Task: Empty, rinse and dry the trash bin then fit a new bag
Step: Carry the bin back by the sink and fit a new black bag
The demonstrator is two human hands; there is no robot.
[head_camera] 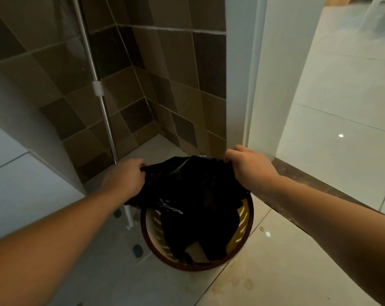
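Gripping a crumpled black plastic bag [187, 191] by its mouth, left hand [123, 180] and right hand [251, 167], fingers curled tight, are apparently fitting it into the round brown-rimmed slatted bin [250, 219] on the tiled floor [286, 272], with spreading it over the rim likely next.

The bag [187, 186] is thin black plastic, crinkled and faintly shiny where light catches its folds. The bin [246, 219] looks like smooth plastic with a dark red rim. The floor [286, 261] is glossy pale tile, the wall [169, 62] matt brown tile, the pole [99, 80] smooth metal.
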